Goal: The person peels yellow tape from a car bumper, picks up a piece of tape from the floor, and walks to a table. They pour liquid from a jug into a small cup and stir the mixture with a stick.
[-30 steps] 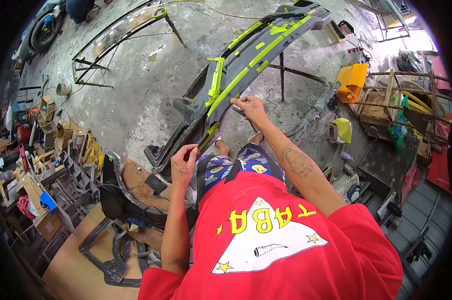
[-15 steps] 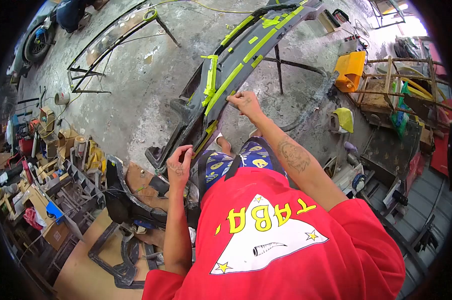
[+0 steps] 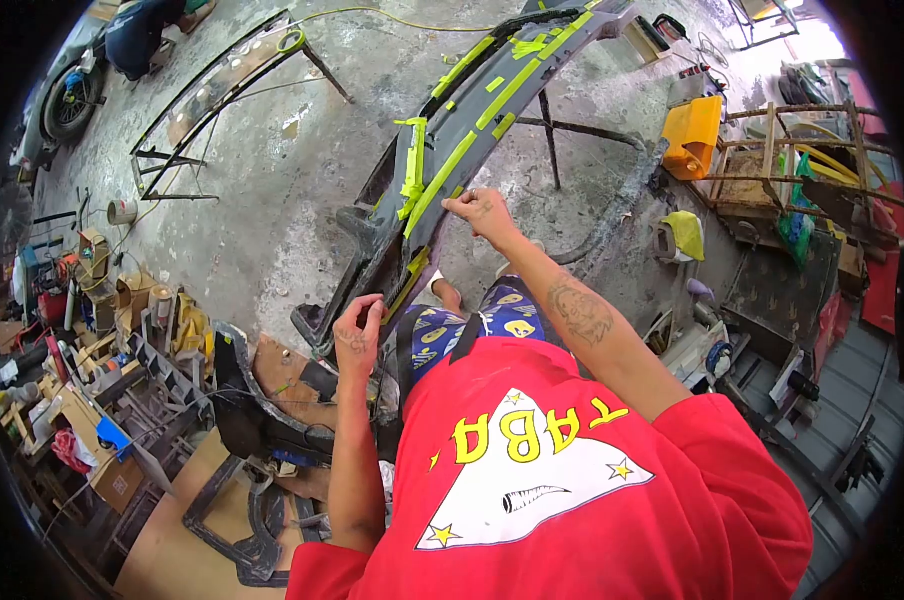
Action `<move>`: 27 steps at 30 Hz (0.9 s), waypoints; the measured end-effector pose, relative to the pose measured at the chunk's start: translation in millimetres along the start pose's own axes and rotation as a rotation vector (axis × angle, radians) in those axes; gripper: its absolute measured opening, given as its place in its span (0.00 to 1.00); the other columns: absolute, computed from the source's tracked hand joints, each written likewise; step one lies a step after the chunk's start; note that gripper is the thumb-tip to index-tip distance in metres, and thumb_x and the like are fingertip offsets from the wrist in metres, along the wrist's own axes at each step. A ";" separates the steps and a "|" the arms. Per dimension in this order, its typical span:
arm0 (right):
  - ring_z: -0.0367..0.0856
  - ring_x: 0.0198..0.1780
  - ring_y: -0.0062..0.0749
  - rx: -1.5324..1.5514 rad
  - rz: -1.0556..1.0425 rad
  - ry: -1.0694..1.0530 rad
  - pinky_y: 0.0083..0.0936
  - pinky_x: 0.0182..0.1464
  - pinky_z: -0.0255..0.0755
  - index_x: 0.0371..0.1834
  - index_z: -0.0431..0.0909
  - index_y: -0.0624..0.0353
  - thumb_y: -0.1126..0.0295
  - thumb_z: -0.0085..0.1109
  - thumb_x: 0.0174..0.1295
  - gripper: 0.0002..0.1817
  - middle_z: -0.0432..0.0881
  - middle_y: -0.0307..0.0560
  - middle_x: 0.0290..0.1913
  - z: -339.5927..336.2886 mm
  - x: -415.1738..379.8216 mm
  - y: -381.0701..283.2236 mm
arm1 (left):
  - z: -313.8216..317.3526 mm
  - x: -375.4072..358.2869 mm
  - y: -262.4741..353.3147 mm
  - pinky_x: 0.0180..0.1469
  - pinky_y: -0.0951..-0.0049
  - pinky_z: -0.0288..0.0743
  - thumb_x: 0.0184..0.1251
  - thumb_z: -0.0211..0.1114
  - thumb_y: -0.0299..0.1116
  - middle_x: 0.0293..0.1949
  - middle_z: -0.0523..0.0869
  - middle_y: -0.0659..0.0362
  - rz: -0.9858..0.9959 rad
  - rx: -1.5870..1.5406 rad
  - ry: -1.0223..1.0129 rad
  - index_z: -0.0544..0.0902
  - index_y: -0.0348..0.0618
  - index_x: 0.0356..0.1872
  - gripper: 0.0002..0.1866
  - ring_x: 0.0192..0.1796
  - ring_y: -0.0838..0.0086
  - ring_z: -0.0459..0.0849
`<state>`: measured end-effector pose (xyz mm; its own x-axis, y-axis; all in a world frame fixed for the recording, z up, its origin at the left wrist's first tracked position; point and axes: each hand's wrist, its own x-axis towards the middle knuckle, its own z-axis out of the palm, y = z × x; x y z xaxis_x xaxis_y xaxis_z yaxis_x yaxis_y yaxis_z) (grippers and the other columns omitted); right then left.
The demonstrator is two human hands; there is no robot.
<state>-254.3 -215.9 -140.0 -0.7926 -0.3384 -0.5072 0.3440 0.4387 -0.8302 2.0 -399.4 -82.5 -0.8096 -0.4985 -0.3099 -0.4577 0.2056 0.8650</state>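
Observation:
A long dark car bumper runs diagonally in front of me, with strips of yellow-green masking tape along it. My right hand is at the bumper's near edge, thumb and fingers pinched together beside a tape strip. Closer to me, my left hand is raised by the bumper's lower end, its fingertips pressed together as well. Whatever either pinch holds is too small or hidden to make out. A short tape piece lies on the edge between the hands.
Metal stand legs support the bumper. Another metal frame carries a tape roll. Clutter and boxes crowd the left; a yellow container and a rusty rack stand right. A person crouches beside a wheel.
My right hand has shifted slightly left along the bumper's edge. My left hand has hardly moved. The view has tilted a little, and more of the crouching person shows.

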 end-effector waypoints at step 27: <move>0.79 0.18 0.27 -0.016 -0.031 -0.048 0.28 0.21 0.76 0.34 0.86 0.69 0.62 0.70 0.57 0.17 0.81 0.45 0.20 5.7 12.9 12.2 | -5.7 10.8 -7.2 0.40 0.75 0.75 0.75 0.66 0.32 0.35 0.90 0.59 0.043 0.042 0.076 0.88 0.38 0.50 0.10 0.34 0.79 0.82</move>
<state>-257.5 -219.7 -158.0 -0.7777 -0.3908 -0.4924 0.3115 0.4408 -0.8418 -1.5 -411.1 -89.9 -0.7992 -0.5509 -0.2402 -0.4392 0.2625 0.8592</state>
